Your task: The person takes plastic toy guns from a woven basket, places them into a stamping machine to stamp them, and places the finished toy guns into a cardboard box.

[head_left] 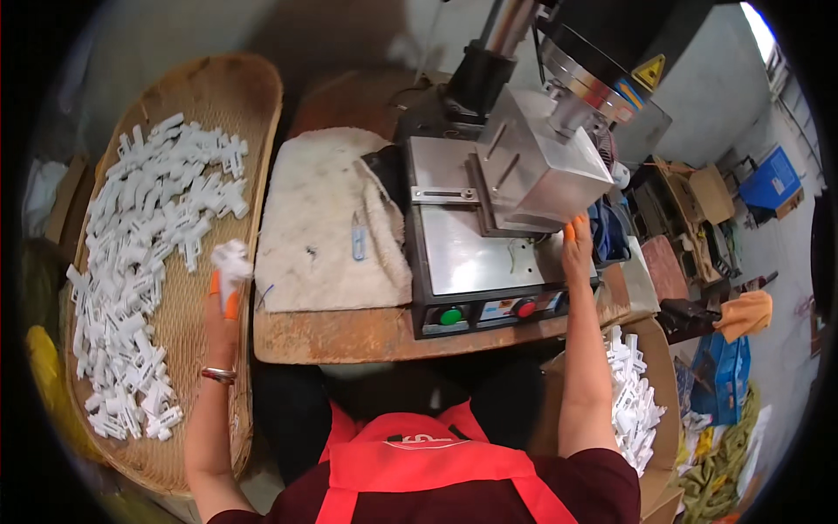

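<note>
My left hand (223, 306), with orange finger covers, is closed on a white plastic part (231, 264) above the right side of a long woven tray (201, 336). Many similar white plastic parts (148, 236) lie heaped in that tray. On the right, my right hand (575, 251) reaches to the lower right corner of a metal box (550, 166) on a benchtop machine (463, 253). Its orange-covered fingertips are close together at the box's edge; whatever they may hold is hidden.
A cream fleece cloth (323, 218) with a small light-blue tool (358, 240) on it covers part of the wooden table (340, 336). The machine's front has a green button (449, 316) and a red button (524, 307). More white parts fill a cardboard box (665, 393) at lower right.
</note>
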{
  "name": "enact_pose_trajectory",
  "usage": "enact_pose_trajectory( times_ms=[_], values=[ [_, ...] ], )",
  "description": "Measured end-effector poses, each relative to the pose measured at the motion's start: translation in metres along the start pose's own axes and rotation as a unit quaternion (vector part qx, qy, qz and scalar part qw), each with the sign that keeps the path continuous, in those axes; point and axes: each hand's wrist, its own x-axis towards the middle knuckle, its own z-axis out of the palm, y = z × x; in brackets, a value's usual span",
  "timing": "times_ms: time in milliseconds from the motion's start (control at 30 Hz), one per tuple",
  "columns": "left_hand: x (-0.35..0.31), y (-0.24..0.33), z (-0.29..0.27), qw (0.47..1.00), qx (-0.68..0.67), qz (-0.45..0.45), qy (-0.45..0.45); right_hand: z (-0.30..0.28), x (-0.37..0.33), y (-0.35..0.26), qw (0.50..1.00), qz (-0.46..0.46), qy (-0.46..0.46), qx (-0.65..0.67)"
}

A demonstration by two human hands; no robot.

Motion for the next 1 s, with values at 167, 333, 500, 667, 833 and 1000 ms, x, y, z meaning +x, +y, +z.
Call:
enact_pose_trajectory(
  times_ms=[167,333,500,667,833,1000],
  values=[
    [-0.004,0.165,0.058,0.987,0.023,0.159,-0.005,0.011,0.002,0.026,0.986,0.029,-0.045,0.157],
    [0.001,0.238,0.112,0.956,0.073,0.278,-0.055,0.042,0.022,0.013,0.979,0.061,-0.017,0.195],
    [0.035,0.276,0.179,0.933,0.064,0.35,-0.044,0.054,0.024,0.026,0.992,0.005,0.102,0.079],
    [0.057,0.309,0.238,0.945,0.037,0.318,-0.066,0.009,-0.003,-0.013,0.993,-0.001,0.089,0.079],
    [0.049,0.324,0.273,0.927,0.133,0.346,-0.066,-0.162,-0.107,-0.03,0.993,0.097,-0.06,-0.007],
    [0.029,0.352,0.292,0.918,0.131,0.36,-0.099,-0.303,-0.234,-0.075,0.933,0.289,0.007,-0.214]
  ],
)
